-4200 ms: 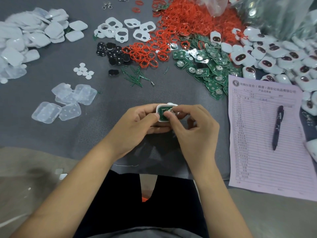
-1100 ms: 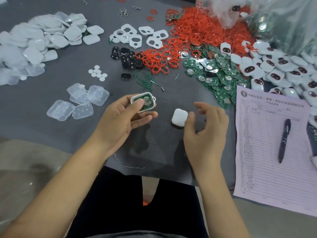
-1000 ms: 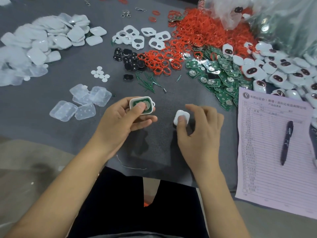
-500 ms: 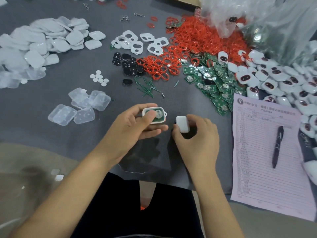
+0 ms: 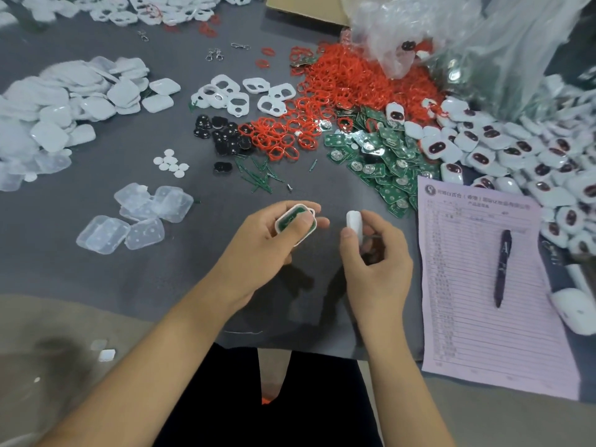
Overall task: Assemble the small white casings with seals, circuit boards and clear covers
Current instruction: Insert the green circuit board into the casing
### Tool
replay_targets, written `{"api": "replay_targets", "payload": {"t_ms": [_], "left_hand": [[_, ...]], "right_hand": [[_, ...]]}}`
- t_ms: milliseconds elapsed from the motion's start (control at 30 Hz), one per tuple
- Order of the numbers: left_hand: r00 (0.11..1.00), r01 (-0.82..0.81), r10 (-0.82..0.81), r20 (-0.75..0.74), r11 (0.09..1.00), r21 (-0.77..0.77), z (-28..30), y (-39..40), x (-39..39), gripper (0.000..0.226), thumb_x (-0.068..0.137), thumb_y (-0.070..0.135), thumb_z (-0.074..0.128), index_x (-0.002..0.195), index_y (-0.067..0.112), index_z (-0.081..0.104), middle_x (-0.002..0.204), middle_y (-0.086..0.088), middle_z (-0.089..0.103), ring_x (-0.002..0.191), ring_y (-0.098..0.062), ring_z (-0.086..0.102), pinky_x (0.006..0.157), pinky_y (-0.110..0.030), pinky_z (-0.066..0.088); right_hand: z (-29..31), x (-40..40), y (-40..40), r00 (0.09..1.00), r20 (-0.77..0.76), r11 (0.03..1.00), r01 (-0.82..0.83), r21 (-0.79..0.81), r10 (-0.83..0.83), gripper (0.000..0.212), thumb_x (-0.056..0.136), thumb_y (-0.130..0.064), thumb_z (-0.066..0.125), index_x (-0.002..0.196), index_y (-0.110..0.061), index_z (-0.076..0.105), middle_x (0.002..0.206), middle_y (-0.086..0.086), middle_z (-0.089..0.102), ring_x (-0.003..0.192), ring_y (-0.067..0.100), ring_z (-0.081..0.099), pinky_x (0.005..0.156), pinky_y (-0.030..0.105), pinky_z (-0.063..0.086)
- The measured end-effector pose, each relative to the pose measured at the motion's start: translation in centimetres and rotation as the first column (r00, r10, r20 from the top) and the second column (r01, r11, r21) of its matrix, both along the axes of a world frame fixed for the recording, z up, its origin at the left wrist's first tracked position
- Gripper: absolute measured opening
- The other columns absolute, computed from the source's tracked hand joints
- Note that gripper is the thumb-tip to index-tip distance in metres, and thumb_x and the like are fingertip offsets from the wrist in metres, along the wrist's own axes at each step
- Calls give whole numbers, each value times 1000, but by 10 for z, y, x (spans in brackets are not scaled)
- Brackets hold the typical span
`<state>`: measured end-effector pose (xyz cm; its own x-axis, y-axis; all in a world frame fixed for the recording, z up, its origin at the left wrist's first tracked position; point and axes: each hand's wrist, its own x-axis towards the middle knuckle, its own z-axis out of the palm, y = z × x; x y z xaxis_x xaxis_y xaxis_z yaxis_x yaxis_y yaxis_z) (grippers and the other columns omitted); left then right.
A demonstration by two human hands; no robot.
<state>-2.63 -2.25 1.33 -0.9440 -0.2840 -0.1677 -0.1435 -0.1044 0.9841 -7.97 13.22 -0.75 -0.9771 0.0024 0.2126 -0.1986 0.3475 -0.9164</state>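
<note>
Hands (image 5: 375, 253) now lift white cover (image 5: 353, 222) beside casing (image 5: 295, 222).

Matt grey cloth covers the counter (image 5: 96, 279). Beyond the hands lie rubbery red seals (image 5: 348, 79), glossy green circuit boards (image 5: 380, 162) and frosted clear plastic covers (image 5: 135, 221); right of them, a lilac paper form (image 5: 477, 333) and crinkled glossy plastic bag (image 5: 483, 37).

Both hands raised, left grip (image 5: 271, 240) and right grip (image 5: 371, 253) curled, pinching.

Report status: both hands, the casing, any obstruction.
Left hand grips board-loaded casing. Right hand pinches white piece. Nothing between them.
</note>
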Motion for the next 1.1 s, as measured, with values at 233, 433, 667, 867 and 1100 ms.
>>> {"api": "replay_targets", "payload": {"t_ms": [233,433,667,867,1100], "left_hand": [[998,-58,53,22,925,376,-2,12,-14,12,108,10,50,117,8,57,113,-16,77,99,-28,77,74,-27,61],[998,-56,43,38,878,475,-7,13,-22,31,112,14,32,119,8,62,111,-16,78,96,-26,78,72,-28,61],[999,-3,15,-31,934,358,-23,14,-15,30,109,16,47,110,22,77,110,-11,77,104,-23,76,82,-26,60],[996,12,23,-91,932,362,-26,13,-16,24,102,16,56,110,20,79,113,-6,76,108,-21,75,89,-26,59],[999,-46,33,37,892,450,-18,14,-18,37,112,19,33,118,8,68,112,-18,76,102,-26,76,86,-36,62]], "right_hand": [[-1,0,4,1000,3,999,-9,-46,10,29,93,-24,72,121,-19,69,101,0,63,81,13,61,71,18,48],[-4,-2,3,1000,-17,999,-23,-28,22,37,88,-30,68,123,-16,68,98,2,59,79,14,57,71,15,44],[-6,-1,4,999,-27,999,-37,-30,37,35,89,-27,67,123,-19,67,106,2,61,83,14,58,73,14,44],[-4,-2,3,998,-40,999,-48,6,48,34,90,-26,65,124,-18,67,105,3,60,84,13,58,73,12,42],[-4,-3,4,995,-67,996,-81,-31,78,37,87,-24,71,124,-23,67,110,2,62,87,19,62,74,26,49]]}}
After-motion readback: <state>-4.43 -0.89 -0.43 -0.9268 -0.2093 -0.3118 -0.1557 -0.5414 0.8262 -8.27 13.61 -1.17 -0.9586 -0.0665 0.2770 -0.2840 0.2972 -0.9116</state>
